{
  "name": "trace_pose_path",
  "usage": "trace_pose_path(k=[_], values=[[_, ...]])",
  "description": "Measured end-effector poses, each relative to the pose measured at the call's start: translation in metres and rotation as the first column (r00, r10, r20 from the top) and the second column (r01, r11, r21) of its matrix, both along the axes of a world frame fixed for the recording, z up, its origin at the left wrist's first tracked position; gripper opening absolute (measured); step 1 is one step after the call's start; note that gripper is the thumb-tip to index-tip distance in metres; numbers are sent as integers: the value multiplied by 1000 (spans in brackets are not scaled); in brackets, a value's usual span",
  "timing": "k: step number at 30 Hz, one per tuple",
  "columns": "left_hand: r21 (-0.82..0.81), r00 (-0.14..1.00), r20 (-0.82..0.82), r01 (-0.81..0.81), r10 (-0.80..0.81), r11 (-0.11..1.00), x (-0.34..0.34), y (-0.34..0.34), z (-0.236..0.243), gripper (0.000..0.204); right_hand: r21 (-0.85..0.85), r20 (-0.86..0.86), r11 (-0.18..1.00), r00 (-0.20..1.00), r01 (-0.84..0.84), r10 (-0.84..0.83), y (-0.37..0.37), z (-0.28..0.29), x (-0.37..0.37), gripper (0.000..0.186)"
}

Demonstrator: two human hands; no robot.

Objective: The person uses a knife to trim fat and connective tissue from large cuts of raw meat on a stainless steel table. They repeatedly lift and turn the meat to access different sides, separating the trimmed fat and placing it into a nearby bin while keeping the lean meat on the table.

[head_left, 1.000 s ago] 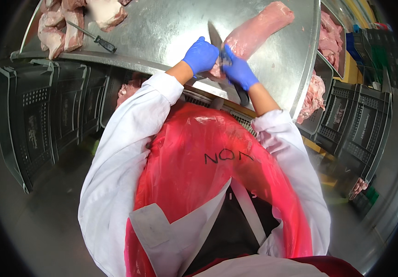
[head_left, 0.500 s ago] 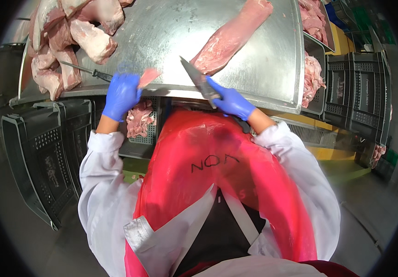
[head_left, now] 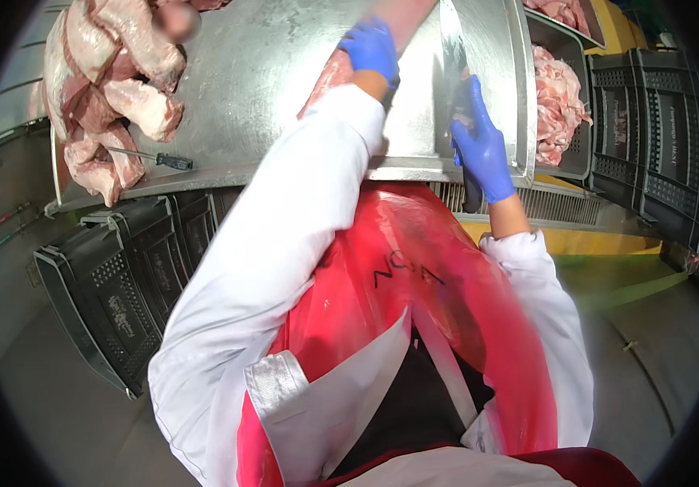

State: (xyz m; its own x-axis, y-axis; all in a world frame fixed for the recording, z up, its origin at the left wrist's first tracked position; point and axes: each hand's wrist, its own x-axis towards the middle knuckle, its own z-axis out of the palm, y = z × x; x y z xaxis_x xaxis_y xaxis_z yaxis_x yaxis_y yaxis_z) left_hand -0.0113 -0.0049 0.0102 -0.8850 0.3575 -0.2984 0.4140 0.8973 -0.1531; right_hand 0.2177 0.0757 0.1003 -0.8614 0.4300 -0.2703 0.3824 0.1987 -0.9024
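A long pale-pink meat loin [head_left: 332,79] lies slantwise on the metal work table [head_left: 236,81]. My left hand [head_left: 371,50], in a blue glove, is wrapped over it, hiding its middle. My right hand [head_left: 481,144], gloved too, grips a knife [head_left: 452,40] at the table's right side, the blade pointing away from me. The dark handle end shows below the palm. On the left, a thin metal rod with a dark handle [head_left: 174,161] rests against the piled meat cuts [head_left: 90,101].
Meat trimmings [head_left: 559,105] fill a grey crate beside the table's right edge, and another tray of meat [head_left: 564,11] stands beyond it. Dark plastic crates [head_left: 649,142] are stacked at the right. More dark crates [head_left: 114,292] stand below the table's left side.
My left hand no longer holds the small meat strip; it has moved right and forward onto the loin. My right hand has carried the knife rightward, turning the blade straight ahead.
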Motion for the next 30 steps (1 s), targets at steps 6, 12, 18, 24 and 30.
trace_pose_path(k=[6,12,18,24,30], values=[[449,796,563,-521,223,726,-139,-75,-17,76,-64,70,998,997,26,-22,77,-19,59,76],[266,411,836,-883,-363,-386,-39,-110,-6,58,-160,207,971,968,180,-145,149,-39,108,79],[446,468,884,-852,-16,-273,78,-101,-59,48,-1,144,995,984,102,-101,185,-39,103,79],[599,866,-393,496,-308,629,107,2,15,46,-70,101,978,977,195,-188,193,-61,105,81],[237,787,-355,597,-504,766,58,92,-29,33,-13,142,987,978,157,-154,192,-54,91,79]])
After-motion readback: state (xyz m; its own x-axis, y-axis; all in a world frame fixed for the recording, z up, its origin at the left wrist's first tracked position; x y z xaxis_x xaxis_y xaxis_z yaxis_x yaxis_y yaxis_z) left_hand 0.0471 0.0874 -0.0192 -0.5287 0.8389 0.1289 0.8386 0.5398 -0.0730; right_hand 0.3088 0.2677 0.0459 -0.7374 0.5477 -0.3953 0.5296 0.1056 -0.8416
